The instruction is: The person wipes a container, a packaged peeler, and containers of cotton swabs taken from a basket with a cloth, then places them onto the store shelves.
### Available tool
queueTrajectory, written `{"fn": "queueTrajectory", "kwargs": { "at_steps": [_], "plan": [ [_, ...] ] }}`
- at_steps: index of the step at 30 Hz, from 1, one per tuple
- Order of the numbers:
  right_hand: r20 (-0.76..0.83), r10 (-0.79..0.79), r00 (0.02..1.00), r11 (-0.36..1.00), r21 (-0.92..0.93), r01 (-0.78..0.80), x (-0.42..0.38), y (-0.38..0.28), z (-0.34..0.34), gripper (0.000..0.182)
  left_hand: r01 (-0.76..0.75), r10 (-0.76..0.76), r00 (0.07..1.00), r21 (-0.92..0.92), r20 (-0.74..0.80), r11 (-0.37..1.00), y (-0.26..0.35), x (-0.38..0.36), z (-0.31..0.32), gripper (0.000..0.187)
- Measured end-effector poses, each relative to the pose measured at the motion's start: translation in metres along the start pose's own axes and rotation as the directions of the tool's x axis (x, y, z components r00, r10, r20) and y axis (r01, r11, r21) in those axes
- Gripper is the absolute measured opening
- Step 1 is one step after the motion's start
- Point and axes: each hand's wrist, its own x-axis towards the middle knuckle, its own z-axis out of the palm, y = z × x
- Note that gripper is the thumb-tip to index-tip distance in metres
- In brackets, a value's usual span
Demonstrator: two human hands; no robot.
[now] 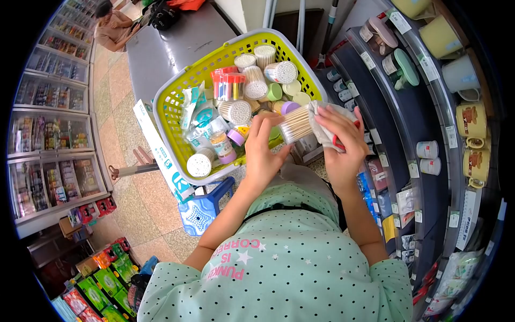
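Observation:
A clear round tub of cotton swabs [296,126] lies on its side between my hands, just over the near edge of the basket. My left hand [260,155] grips its left end with the fingers above and the thumb below. My right hand [343,140] is closed on a greyish-white cloth [318,124] with red trim, pressed around the tub's right end, which the cloth hides. The yellow-green basket [170,96] with a grey rim holds several more swab tubs, a red-lidded tub [229,86], small jars with purple lids [222,148] and white-and-teal packets [201,121].
Shelves on the right carry mugs [473,119], lidded cups [399,68] and small tins [427,149]. Under the basket's near left is a blue stool [202,216]. A grey table [179,48] extends beyond the basket. Another person [111,27] is at the far left, near glass-fronted cabinets [53,129].

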Motion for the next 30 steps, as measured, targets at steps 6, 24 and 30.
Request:
{"fn": "queueTrajectory", "kwargs": {
  "at_steps": [6,24,30],
  "plan": [
    [0.086,-0.001,0.996,0.998,-0.066,0.007,-0.007,-0.003,0.010,0.043,0.076,-0.073,0.997,-0.109,0.031,0.991,-0.002,0.006,-0.004,0.053],
    [0.142,0.002,0.990,0.997,-0.075,0.009,-0.020,0.000,0.007,0.054,0.075,-0.081,0.996,0.156,0.031,0.985,0.007,0.005,-0.008,0.055],
    [0.240,-0.039,0.970,0.999,0.003,0.039,-0.023,-0.017,0.008,0.052,0.031,-0.035,0.999,0.216,0.011,0.976,0.011,0.001,-0.005,0.046]
  ]
}}
